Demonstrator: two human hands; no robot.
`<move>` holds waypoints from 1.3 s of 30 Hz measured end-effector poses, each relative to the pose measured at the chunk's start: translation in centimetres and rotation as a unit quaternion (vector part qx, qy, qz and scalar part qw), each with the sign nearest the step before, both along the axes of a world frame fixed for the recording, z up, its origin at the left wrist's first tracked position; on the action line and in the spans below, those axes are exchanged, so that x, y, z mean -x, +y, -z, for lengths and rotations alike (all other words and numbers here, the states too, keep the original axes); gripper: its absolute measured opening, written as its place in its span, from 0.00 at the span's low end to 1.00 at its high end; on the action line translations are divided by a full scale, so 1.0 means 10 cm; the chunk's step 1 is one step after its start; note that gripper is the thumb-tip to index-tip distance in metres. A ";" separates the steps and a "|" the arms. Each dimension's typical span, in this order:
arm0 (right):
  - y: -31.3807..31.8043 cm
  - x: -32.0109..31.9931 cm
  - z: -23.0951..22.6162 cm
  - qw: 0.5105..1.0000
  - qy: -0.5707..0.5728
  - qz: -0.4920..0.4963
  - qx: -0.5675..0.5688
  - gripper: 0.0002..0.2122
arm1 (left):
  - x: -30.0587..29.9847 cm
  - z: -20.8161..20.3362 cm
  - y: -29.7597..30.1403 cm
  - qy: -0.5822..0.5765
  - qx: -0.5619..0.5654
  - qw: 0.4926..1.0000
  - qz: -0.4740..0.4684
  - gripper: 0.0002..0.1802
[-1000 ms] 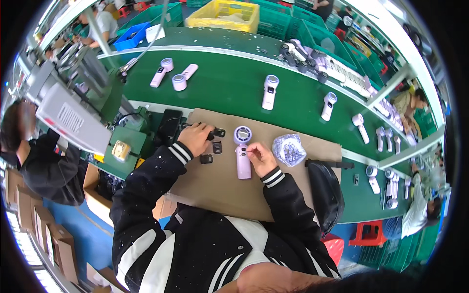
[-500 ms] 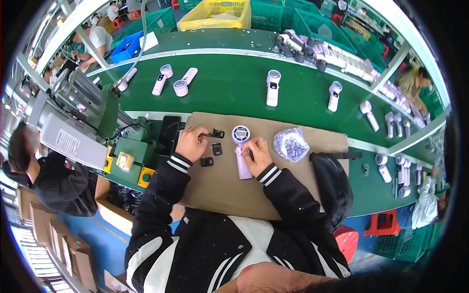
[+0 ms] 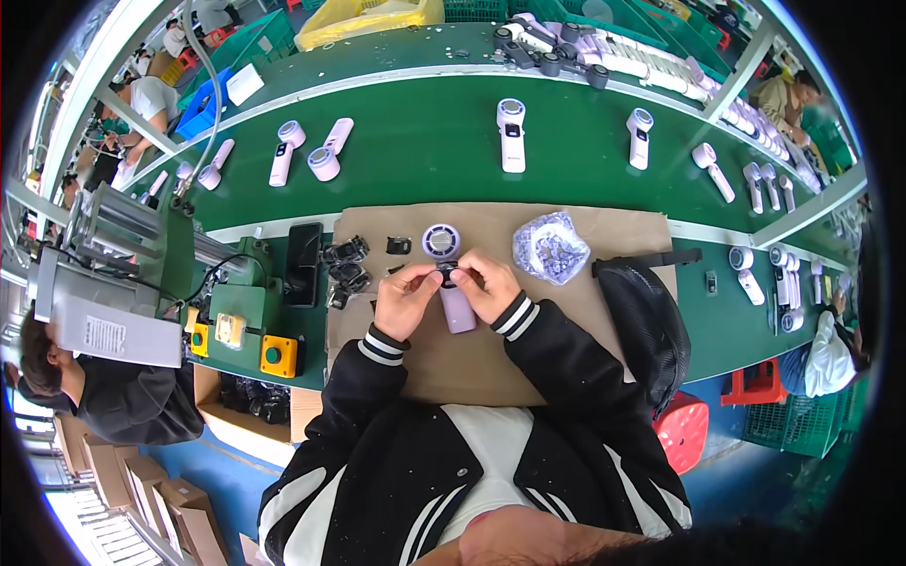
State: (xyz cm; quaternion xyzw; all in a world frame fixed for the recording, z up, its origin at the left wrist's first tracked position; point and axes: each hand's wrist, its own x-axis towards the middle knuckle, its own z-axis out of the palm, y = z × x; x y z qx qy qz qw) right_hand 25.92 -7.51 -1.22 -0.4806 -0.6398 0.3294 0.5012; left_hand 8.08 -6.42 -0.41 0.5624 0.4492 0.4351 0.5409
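Note:
A small black plastic part (image 3: 446, 271) is pinched between the fingertips of my left hand (image 3: 404, 300) and my right hand (image 3: 486, 287). Both hands meet over the neck of a pale purple handheld fan (image 3: 459, 311), which lies on the brown cardboard sheet (image 3: 425, 373) with its round head away from me. My fingers hide whether the part touches the fan. Left of the fan's head is a loose black clip-like piece (image 3: 398, 245). A heap of similar black pieces (image 3: 347, 268) sits at the cardboard's left edge.
A clear bag of small purple parts (image 3: 551, 247) and a black pouch (image 3: 646, 325) are to the right. On the left are a dark phone-like slab (image 3: 302, 265) and a green press with a yellow button box (image 3: 280, 356). More fans (image 3: 511, 137) lie along the green belt.
My left hand has come right, to the fan, bringing a black part from the loose pieces. Both hands now hold it together above the fan. The whole view has shifted slightly.

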 end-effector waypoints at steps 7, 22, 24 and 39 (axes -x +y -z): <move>0.03 -0.02 0.09 0.995 -0.100 -0.011 -0.008 0.04 | -0.01 0.04 0.01 0.230 -0.157 0.959 -0.041 0.09; -0.02 -0.01 0.22 0.990 -0.122 -0.008 0.075 0.12 | -0.10 0.19 0.02 0.339 -0.227 0.912 -0.034 0.16; -0.03 -0.04 0.27 0.995 -0.059 -0.006 0.084 0.13 | -0.15 0.13 0.03 0.262 -0.199 0.944 -0.019 0.18; -0.07 -0.14 -0.05 0.998 0.051 -0.014 -0.026 0.14 | -0.27 -0.02 0.01 0.014 -0.178 0.983 0.037 0.18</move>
